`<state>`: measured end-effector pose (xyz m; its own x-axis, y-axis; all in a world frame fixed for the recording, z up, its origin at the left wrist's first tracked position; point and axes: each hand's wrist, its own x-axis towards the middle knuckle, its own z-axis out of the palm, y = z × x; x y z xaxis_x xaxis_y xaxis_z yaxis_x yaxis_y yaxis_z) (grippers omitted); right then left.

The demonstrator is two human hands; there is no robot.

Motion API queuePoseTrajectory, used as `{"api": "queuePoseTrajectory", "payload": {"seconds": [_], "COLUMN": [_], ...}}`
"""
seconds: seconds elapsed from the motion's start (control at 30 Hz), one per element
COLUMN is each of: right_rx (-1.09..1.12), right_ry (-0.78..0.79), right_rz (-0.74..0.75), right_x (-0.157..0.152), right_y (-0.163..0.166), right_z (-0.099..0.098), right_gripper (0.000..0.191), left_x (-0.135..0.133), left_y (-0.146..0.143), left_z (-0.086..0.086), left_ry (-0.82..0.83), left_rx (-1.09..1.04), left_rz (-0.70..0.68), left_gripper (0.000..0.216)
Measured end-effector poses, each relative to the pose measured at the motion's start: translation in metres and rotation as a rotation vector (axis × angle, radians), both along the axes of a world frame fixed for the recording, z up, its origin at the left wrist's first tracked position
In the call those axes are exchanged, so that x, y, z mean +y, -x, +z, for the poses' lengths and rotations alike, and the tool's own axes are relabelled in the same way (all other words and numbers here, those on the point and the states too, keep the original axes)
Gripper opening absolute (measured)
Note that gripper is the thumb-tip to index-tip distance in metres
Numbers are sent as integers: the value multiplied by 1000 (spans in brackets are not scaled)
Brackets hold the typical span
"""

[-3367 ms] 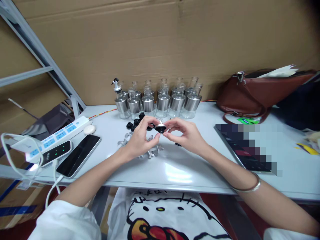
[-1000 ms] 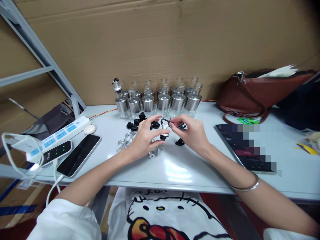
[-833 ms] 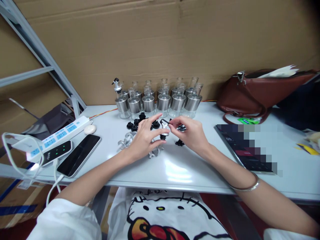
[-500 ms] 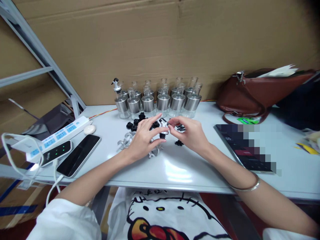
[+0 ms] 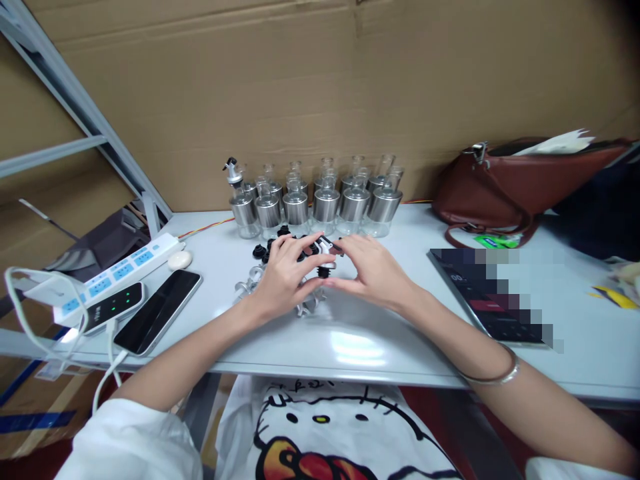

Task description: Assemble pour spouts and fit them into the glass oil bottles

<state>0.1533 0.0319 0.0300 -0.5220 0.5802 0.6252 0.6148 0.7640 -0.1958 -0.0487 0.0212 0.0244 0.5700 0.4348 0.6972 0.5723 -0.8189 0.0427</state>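
Observation:
My left hand (image 5: 286, 275) grips a silver-and-black bottle pourer (image 5: 327, 248) upright between thumb and fingers, its ribbed black stopper pointing down. My right hand (image 5: 375, 272) closes on the same pourer from the right, thumb by the stopper and fingers by the black flap on top. Just beyond the left hand lie several small black stoppers (image 5: 259, 251). Silver pourer parts (image 5: 245, 288) lie partly hidden under that hand. Behind stand two rows of glass bottles with steel sleeves (image 5: 326, 203). The front left bottle carries a fitted pourer (image 5: 233, 173).
At the left are a white power strip (image 5: 123, 271), a phone (image 5: 159, 312), a small dark device with green lights (image 5: 114, 308) and a round white case (image 5: 179, 260). On the right lie a tablet (image 5: 480, 293) and a brown handbag (image 5: 505, 187). Cardboard (image 5: 325, 80) stands behind.
My right thumb has moved down to the pourer's stopper, and the right fingers have spread up along its top. The left hand stays nearly in place with its grip.

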Motion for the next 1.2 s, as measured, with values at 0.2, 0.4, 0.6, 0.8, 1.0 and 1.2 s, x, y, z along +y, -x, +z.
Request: {"api": "queuePoseTrajectory", "payload": {"seconds": [0.2, 0.4, 0.6, 0.8, 1.0, 1.2], "right_rx": [-80, -81, -48, -150, -41, 12], "right_ry": [-33, 26, 37, 56, 115, 191], "right_rz": [-4, 84, 102, 129, 134, 85], "right_x": [1, -2, -3, -4, -6, -7], "right_y": [-2, -2, -1, 2, 2, 3], "right_z": [-2, 4, 5, 2, 6, 5], "right_gripper": [49, 44, 43, 48, 35, 39], "left_x": [-3, -3, -3, 3, 2, 1], "left_y": [0, 0, 0, 1, 0, 0], "left_z": [2, 0, 0, -7, -7, -7], "left_ry": [-29, -15, -20, 127, 124, 22], "left_rx": [1, -11, -18, -165, -281, -231], "left_rz": [-31, -60, -74, -196, -217, -207], "left_gripper": [24, 22, 24, 51, 52, 41]}}
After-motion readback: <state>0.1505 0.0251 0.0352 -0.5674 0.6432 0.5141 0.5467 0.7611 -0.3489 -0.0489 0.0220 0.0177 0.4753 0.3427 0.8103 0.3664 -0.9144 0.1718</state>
